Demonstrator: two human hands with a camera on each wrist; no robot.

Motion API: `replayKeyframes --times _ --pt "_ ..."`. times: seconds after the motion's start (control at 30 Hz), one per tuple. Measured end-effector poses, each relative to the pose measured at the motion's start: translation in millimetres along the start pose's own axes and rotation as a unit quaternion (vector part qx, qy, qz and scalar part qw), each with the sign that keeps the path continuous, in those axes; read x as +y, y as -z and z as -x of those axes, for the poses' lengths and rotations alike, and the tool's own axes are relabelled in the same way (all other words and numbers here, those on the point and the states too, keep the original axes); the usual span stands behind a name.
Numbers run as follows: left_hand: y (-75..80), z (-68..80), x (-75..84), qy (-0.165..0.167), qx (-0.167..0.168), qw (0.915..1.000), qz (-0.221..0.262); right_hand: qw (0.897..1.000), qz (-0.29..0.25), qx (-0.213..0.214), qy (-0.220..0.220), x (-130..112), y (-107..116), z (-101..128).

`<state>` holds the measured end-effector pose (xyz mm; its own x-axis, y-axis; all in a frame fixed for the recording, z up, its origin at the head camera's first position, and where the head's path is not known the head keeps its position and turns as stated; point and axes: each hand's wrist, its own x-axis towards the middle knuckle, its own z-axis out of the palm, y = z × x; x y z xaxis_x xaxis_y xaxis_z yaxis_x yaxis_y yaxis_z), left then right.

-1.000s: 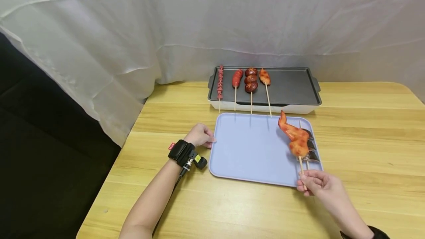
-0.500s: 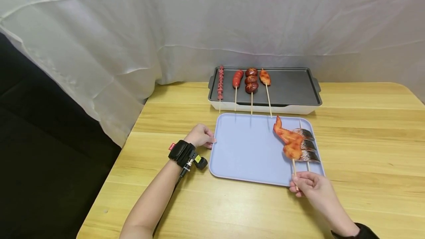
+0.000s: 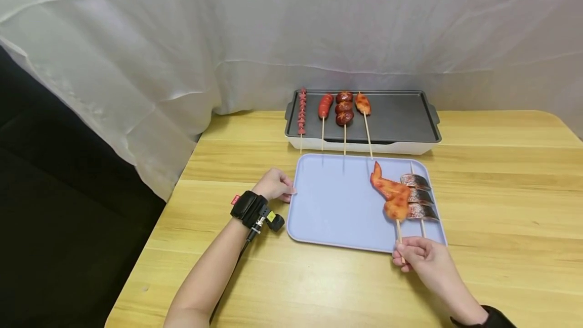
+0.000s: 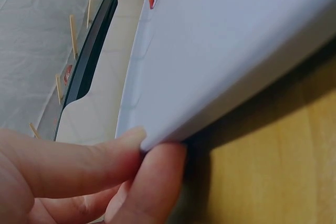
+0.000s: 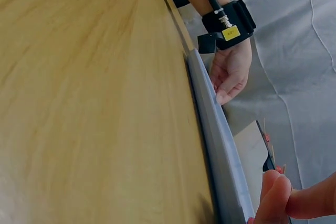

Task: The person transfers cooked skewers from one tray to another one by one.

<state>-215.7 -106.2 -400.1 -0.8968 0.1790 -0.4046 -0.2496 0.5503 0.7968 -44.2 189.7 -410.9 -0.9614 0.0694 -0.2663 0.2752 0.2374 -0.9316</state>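
I pinch the stick of an orange chicken wing skewer [image 3: 389,194], its wing tilted over the tray's right side, beside the fish skewer [image 3: 419,196]. The pale blue tray [image 3: 337,206] lies flat on the table, its left edge in my other fingers.

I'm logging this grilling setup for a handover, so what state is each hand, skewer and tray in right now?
left hand: fingers pinch the tray's left edge.
right hand: pinches the chicken wing skewer's stick.
chicken wing skewer: lifted, tilted over the tray.
fish skewer: lying flat on the tray.
lavender tray: on the table, holding the fish skewer.
grill pan: four skewers lying at its left end.
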Motion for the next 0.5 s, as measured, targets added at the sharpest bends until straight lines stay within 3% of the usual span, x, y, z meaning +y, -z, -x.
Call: replayKeyframes --times 0.27,0.5 --pt "0.1 0.7 1.0 -0.002 0.001 1.0 0.001 0.999 -0.026 -0.028 -0.011 1.4 -0.3 -1.2" --pt "0.5 -0.4 -0.1 -0.001 0.003 1.0 0.003 0.997 0.004 -0.08 0.001 0.3 3.2 -3.0"
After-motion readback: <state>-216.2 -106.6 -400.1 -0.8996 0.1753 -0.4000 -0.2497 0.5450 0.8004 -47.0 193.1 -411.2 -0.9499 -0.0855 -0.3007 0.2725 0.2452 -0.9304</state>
